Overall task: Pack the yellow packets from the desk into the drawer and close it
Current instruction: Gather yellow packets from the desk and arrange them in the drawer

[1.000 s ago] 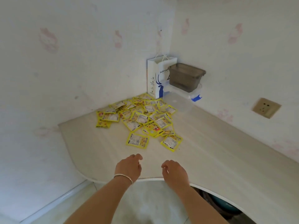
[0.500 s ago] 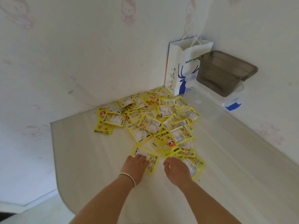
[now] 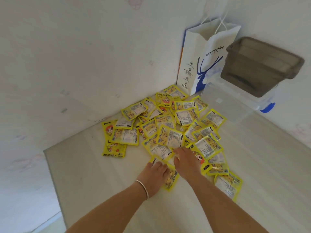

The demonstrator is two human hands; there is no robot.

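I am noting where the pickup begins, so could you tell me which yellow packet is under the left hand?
The packet at the pile's near edge, nearest the person: the left hand rests on it, unlike the packets beyond.

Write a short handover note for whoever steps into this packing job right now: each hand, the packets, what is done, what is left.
Left hand: fingers down on the nearest yellow packet, grip not clear.
Right hand: on the near edge of the packet pile; whether it pinches one is hidden.
Packets lie scattered on the desk toward the corner, by the paper bag.
Done: nothing lifted yet.
Left: gather all, put in the drawer (out of view), close it.
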